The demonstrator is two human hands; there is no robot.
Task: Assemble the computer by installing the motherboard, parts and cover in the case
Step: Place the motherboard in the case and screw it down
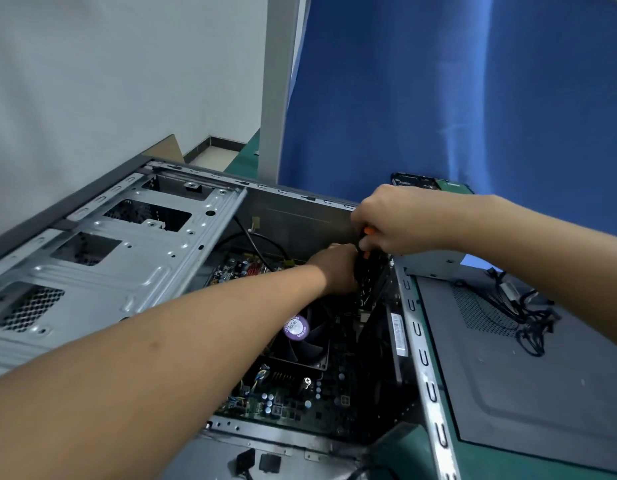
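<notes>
An open computer case (92, 258) lies on its side on a green table. Inside it sits the motherboard (293, 403) with a black cooler fan (300, 337) bearing a purple sticker. My right hand (393, 220) grips a black and orange screwdriver (366, 244) above the far right corner of the case. Just below it, my left hand (334, 268) reaches into the case and holds a dark upright card (369, 289); its fingers are hidden behind the card and the tool.
The grey side cover (528, 368) lies on the table to the right, with a bundle of black cables (521, 313) on it. A blue curtain (473, 98) hangs behind. A drive cage (120, 237) fills the case's left part. A green board (449, 185) lies at the back.
</notes>
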